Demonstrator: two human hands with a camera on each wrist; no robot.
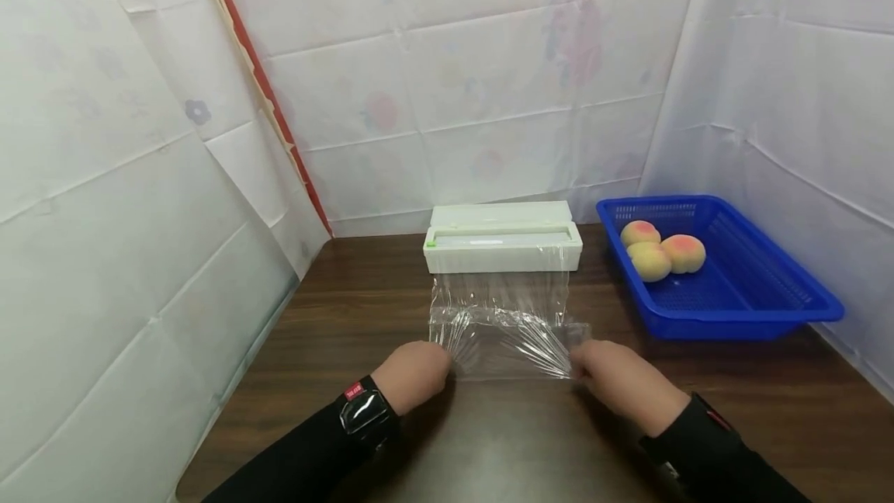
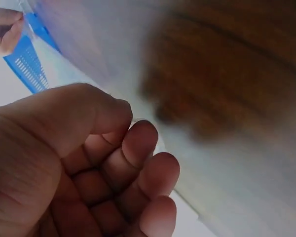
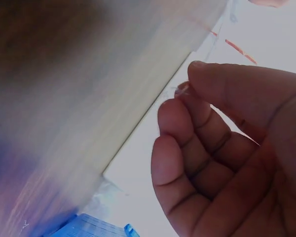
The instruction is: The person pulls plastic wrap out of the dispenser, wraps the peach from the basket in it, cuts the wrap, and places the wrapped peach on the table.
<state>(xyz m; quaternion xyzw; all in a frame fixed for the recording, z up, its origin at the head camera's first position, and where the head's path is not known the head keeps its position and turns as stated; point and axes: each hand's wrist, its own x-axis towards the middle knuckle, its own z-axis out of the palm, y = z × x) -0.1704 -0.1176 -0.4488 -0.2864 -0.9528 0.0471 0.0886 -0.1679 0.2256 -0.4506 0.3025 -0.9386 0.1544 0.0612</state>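
A sheet of clear plastic wrap point(image 1: 499, 344) stretches toward me from a white cling film dispenser box point(image 1: 503, 258), whose lid stands raised at the back. My left hand point(image 1: 417, 372) pinches the sheet's near left corner between thumb and forefinger. On the other side my right hand point(image 1: 621, 375) pinches the near right corner. Shiny creases run from both hands across the film. In the left wrist view the thumb point(image 2: 103, 111) meets the forefinger tip, the other fingers curling below. A bit of film shows at the right fingertips point(image 3: 182, 91) in the right wrist view.
A blue plastic basket point(image 1: 740, 317) stands at the right of the brown wooden table point(image 1: 335, 309). Three peaches point(image 1: 684, 253) lie together in its left part. White patterned sheeting point(image 1: 475, 84) hangs behind the table and along both sides.
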